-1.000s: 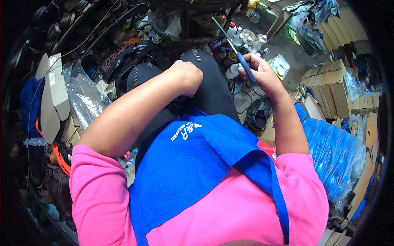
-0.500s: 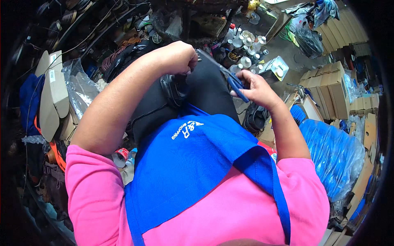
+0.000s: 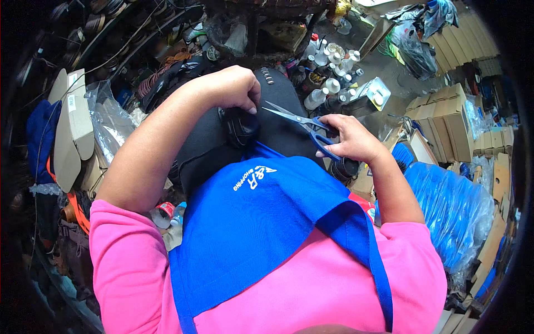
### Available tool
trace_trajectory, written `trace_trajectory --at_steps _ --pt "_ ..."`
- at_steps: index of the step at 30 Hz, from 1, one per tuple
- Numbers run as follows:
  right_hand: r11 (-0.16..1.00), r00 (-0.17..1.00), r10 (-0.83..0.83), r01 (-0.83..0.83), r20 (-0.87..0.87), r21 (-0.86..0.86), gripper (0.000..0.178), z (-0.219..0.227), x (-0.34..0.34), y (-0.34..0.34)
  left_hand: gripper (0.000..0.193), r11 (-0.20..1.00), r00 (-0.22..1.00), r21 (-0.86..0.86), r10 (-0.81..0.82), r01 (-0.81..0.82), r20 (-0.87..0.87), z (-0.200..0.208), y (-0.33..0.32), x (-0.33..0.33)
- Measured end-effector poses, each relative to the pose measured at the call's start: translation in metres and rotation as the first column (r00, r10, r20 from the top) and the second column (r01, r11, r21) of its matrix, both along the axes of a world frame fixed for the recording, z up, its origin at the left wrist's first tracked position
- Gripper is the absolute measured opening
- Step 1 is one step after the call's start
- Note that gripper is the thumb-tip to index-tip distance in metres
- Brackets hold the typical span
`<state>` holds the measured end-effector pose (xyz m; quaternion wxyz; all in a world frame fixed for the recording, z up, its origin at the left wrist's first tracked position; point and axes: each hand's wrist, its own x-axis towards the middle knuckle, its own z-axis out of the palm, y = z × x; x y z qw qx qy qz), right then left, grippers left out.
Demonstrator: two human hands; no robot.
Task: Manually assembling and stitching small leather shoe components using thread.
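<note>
My right hand [image 3: 353,138] holds a pair of scissors [image 3: 297,118] by its blue handles. Its silver blades are parted and point left toward my left hand [image 3: 239,89]. That hand is closed in a pinch, fingertips downward, just above a black shoe [image 3: 242,128] lying on my lap. Whatever sits between those fingertips is too small to make out. A gap separates the blade tips from my left fingers. Beneath both hands are my dark trousers [image 3: 281,100], and a blue apron [image 3: 256,222] covers my front.
Several bottles [image 3: 331,83] stand on the floor beyond my right knee, near a white-lidded container [image 3: 375,93]. Cardboard boxes [image 3: 442,119] and a blue plastic-wrapped bundle [image 3: 450,206] are to the right. Cardboard pieces [image 3: 72,128] and clear plastic [image 3: 108,122] lie left.
The scissors have opened and come nearer my body, their blades now apart. My left hand has dropped slightly toward the shoe. My right hand has shifted a little nearer.
</note>
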<state>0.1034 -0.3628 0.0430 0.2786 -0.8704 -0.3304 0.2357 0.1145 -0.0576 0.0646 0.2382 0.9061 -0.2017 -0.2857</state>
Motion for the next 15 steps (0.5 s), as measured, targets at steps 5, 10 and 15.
trace_trajectory --at_steps 5,10,15 --pt "1.000 1.000 0.011 -0.011 -0.005 -0.006 0.067 -0.002 -0.002 -0.002 0.021 0.998 0.995 -0.013 0.056 -0.058 -0.086 -0.002 0.001 0.003" --pt "1.000 0.999 0.007 -0.007 -0.038 0.002 0.068 -0.006 -0.004 -0.001 0.014 0.999 0.978 0.012 -0.037 0.035 0.206 -0.008 0.004 0.003" --pt "1.000 0.999 0.011 -0.010 -0.040 0.028 0.067 -0.004 -0.002 0.009 0.012 0.980 0.924 0.166 -0.162 0.110 0.346 0.004 0.001 0.004"
